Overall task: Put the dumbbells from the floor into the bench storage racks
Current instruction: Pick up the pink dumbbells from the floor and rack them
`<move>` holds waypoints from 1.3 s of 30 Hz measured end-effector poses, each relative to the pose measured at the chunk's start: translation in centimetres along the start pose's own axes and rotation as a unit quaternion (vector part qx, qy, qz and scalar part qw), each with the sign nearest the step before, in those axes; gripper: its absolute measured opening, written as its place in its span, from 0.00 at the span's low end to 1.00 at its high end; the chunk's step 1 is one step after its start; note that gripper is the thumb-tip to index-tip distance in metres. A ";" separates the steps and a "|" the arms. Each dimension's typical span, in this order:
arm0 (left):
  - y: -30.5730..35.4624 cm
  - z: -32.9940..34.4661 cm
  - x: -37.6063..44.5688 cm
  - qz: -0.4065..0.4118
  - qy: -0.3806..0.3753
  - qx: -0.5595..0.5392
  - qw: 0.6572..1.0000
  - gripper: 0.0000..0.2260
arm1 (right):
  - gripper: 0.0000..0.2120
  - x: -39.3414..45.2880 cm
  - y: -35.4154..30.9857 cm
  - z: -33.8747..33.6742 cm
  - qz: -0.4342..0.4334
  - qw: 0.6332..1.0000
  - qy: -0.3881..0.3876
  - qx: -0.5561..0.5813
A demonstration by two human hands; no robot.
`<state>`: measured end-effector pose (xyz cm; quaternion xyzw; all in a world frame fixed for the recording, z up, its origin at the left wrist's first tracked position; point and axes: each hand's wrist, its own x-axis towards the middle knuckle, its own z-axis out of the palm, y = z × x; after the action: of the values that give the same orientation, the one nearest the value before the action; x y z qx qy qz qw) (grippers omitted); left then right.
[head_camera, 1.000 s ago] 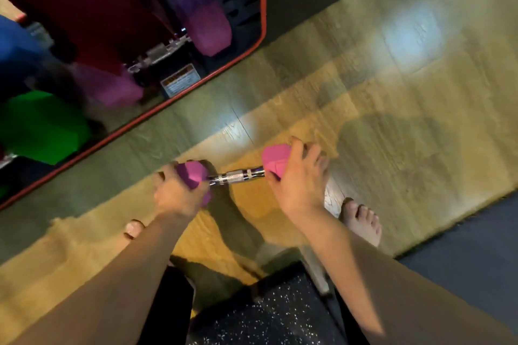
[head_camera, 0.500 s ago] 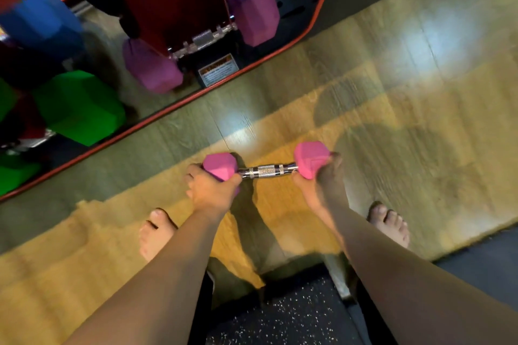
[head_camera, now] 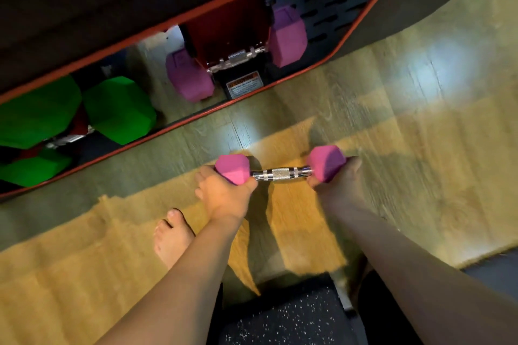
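1. The left hand (head_camera: 224, 199) is wrapped under one pink end; the right hand (head_camera: 340, 186), blurred, seems closed on the other.
2. The dumbbell (head_camera: 280, 169) is held level above the floor (head_camera: 420, 148), near the rack (head_camera: 229, 36).
3. It is judged rigid, heavy; the knurled bar is the surer hold.

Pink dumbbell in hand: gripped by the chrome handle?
No, the left hand and right hand each cup a head of the pink dumbbell, leaving the handle bare.

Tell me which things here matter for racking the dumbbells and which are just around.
Job: pink dumbbell held by left hand and right hand; bench storage rack with a purple dumbbell; green dumbbells.
Around: wood floor, speckled mat, warning label.
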<state>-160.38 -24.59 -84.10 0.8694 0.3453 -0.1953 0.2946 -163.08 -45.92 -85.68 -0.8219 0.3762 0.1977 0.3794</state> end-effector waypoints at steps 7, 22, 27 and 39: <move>3.6 -5.4 -0.6 0.033 0.060 -0.061 0.996 0.30 | 0.32 -1.0 -6.4 -3.0 -0.087 0.996 0.016 -0.015; 13.1 -15.2 0.7 0.062 0.142 -0.132 0.979 0.17 | 0.32 -1.0 -21.5 -8.3 -0.195 0.967 0.042 0.160; 14.3 -15.9 2.7 0.041 0.126 -0.034 0.991 0.37 | 0.32 0.0 -23.5 -8.4 -0.245 0.949 0.039 0.197; 12.8 -14.3 -0.6 0.057 -0.011 -0.044 0.997 0.20 | 0.31 4.7 -26.8 -6.9 -0.284 0.958 0.020 0.024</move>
<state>-149.67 -23.15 -68.20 0.8716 0.3001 -0.1725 0.3470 -139.23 -41.93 -71.45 -0.8893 0.1395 0.0562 0.4318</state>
